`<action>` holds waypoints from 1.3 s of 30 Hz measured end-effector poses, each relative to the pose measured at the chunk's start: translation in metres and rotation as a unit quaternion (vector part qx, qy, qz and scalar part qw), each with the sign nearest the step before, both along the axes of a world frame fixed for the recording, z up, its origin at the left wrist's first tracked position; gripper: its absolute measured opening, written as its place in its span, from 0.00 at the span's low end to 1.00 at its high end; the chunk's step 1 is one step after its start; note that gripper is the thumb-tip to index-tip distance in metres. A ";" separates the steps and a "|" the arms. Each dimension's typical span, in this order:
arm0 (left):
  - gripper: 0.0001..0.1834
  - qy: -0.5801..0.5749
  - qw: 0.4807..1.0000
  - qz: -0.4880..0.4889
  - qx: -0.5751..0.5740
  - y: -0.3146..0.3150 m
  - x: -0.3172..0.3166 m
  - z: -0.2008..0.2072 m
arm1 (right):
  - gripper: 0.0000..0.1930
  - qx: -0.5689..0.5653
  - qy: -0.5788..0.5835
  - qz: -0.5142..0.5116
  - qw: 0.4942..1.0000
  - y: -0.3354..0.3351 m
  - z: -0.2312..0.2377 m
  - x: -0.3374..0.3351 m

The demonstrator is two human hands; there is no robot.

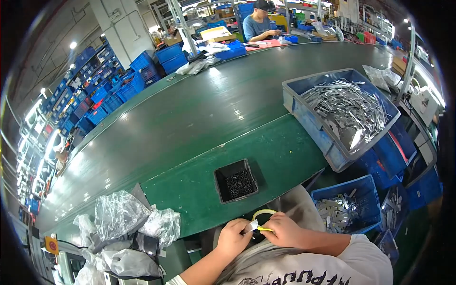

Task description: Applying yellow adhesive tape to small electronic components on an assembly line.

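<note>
Both grips are pinches: the left hand (234, 238) nips a small white piece (253, 225), the right hand (284, 231) a yellow loop (262, 211), over the lap (301, 204) just off the table's (190, 199) near edge. The loop looks light and springy, probably best held close to the white piece, which seems thin and slick.

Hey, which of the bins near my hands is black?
The small black box on the green tabletop, just beyond your left hand. The larger bin of metal strips to its right and the crate lower down are both blue.
</note>
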State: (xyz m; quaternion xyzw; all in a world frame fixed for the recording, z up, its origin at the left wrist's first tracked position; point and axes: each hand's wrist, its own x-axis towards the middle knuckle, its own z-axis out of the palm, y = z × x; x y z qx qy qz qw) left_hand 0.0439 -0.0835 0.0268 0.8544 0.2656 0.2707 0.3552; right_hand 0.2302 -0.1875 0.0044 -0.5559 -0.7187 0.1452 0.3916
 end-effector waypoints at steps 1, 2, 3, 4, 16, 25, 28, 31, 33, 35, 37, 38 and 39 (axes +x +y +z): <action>0.09 0.000 1.000 0.002 0.002 -0.001 0.000 0.001 | 0.06 0.002 0.000 0.002 1.000 0.000 0.001 0.000; 0.08 0.015 1.000 0.010 -0.010 -0.002 0.001 0.001 | 0.06 -0.003 -0.005 0.003 1.000 0.000 0.001 0.000; 0.08 0.029 0.999 0.018 -0.022 -0.002 0.001 0.001 | 0.06 -0.008 -0.009 0.003 1.000 0.001 0.001 0.001; 0.08 0.029 0.999 0.020 -0.024 -0.001 0.001 0.000 | 0.06 -0.010 -0.009 0.005 1.000 0.001 -0.001 0.000; 0.11 0.063 0.997 -0.023 0.035 0.004 0.001 -0.011 | 0.06 0.022 -0.024 0.036 0.999 0.002 -0.005 0.001; 0.14 0.077 0.992 -0.016 0.102 0.004 0.002 -0.017 | 0.06 0.035 -0.051 0.031 0.998 0.004 -0.002 -0.001; 0.14 0.071 0.993 -0.013 0.091 0.007 0.004 -0.014 | 0.06 0.040 -0.074 0.020 0.996 0.005 -0.003 -0.001; 0.12 0.075 0.994 -0.059 0.061 0.005 0.004 -0.011 | 0.06 0.035 -0.090 -0.009 0.995 0.006 -0.004 0.003; 0.10 0.082 0.992 -0.092 0.012 -0.001 0.003 -0.010 | 0.06 0.037 -0.083 -0.015 0.996 0.007 -0.002 0.010; 0.09 0.060 0.995 -0.075 -0.015 -0.004 0.003 -0.011 | 0.06 0.044 -0.059 -0.025 0.997 0.005 0.003 0.010; 0.09 0.016 0.997 -0.017 -0.080 -0.010 0.001 -0.006 | 0.06 0.037 -0.057 -0.015 0.998 -0.003 0.006 0.008; 0.11 0.007 0.998 0.012 -0.058 -0.008 0.001 -0.007 | 0.06 0.029 -0.056 -0.004 0.998 -0.006 0.008 0.008; 0.12 -0.011 0.997 0.025 -0.072 -0.008 0.000 -0.006 | 0.07 0.031 -0.043 0.000 0.999 -0.009 0.009 0.005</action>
